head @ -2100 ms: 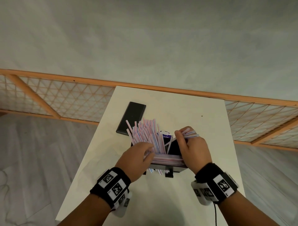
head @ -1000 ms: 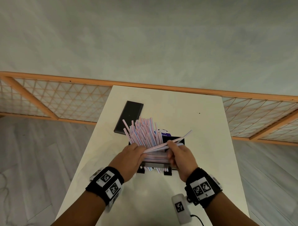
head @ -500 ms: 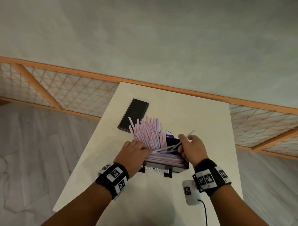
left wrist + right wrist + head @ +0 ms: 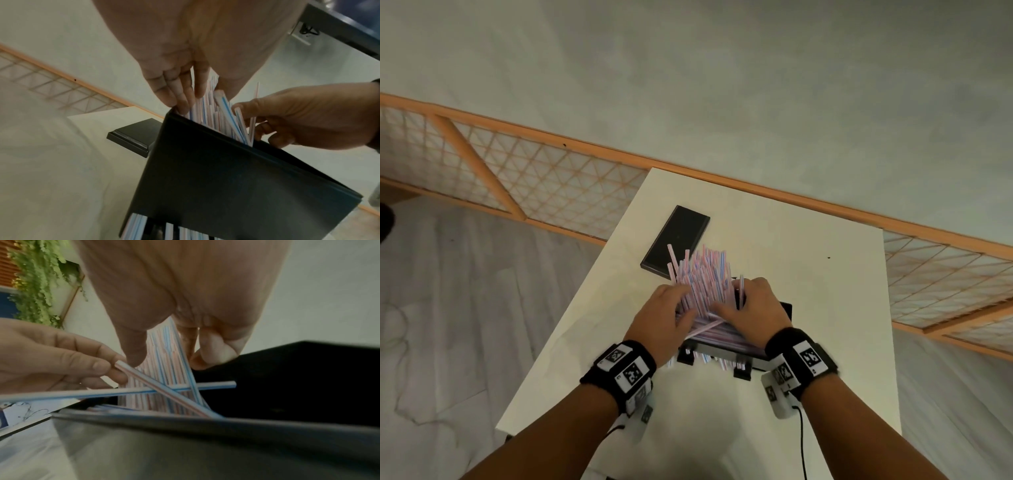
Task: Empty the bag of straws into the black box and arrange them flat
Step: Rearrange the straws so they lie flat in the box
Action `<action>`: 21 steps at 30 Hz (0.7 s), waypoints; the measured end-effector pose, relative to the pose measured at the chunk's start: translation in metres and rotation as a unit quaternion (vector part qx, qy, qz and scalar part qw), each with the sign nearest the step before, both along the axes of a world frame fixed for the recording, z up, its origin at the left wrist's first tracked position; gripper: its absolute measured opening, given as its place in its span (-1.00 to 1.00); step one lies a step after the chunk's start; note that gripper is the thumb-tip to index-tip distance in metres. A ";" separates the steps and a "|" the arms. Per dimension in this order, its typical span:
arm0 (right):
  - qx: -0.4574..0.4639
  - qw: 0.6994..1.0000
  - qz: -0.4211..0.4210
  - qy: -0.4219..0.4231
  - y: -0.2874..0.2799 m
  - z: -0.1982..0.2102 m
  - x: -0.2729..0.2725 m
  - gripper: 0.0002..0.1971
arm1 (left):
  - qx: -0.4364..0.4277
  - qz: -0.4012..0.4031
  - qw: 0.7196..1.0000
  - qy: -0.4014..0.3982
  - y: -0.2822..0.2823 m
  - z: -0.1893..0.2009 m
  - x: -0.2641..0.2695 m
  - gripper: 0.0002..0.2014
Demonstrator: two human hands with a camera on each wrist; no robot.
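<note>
Striped pink and blue straws (image 4: 702, 277) stand as a slanted bundle in the left end of the black box (image 4: 785, 310) on the white table. My left hand (image 4: 671, 311) grips the bundle from the left, fingers (image 4: 180, 95) against the box's end wall. My right hand (image 4: 750, 305) holds the bundle's right side between thumb (image 4: 133, 352) and fingers (image 4: 207, 352), with one straw (image 4: 254, 105) upright by its fingers. More straws (image 4: 717, 334) lie flat in the box (image 4: 226, 186). Two loose straws (image 4: 164, 390) cross over the box's opening (image 4: 308, 378). I cannot make out the bag.
The black lid (image 4: 676, 240) lies flat on the table (image 4: 825, 308) just behind and left of the box. The table's left edge runs close to my left arm. A wooden lattice rail (image 4: 571, 192) stands beyond the table. A cable (image 4: 801, 442) hangs from my right wrist.
My right hand laid a few straws flat in the box, then moved left from the box's right end to the upright bundle. My left hand stayed on the bundle.
</note>
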State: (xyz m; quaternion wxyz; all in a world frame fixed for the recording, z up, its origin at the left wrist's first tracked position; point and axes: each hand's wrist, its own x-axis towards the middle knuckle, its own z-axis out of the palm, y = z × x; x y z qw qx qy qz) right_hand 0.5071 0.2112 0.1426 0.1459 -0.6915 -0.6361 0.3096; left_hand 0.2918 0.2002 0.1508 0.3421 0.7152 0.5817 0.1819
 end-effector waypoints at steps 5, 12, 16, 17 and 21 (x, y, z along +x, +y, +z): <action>0.024 1.000 0.017 -0.005 0.003 0.000 -0.019 -0.67 | 0.004 -0.022 1.000 0.004 -0.001 0.002 0.010 -0.66; 0.020 0.998 0.007 0.061 0.003 0.016 -0.011 -0.71 | 0.017 0.001 1.000 0.008 0.004 0.004 0.022 -0.63; 0.074 0.994 -0.028 0.079 -0.001 0.040 0.006 -0.87 | 0.013 -0.004 1.000 0.008 0.009 0.007 0.021 -0.49; 0.088 0.992 -0.038 0.078 -0.002 0.047 0.011 -0.83 | 0.007 -0.005 1.000 0.009 0.010 0.008 0.020 -0.48; 0.136 0.983 -0.090 0.090 -0.008 0.075 0.029 -0.75 | -0.003 -0.007 1.000 0.006 0.011 0.009 0.015 -0.47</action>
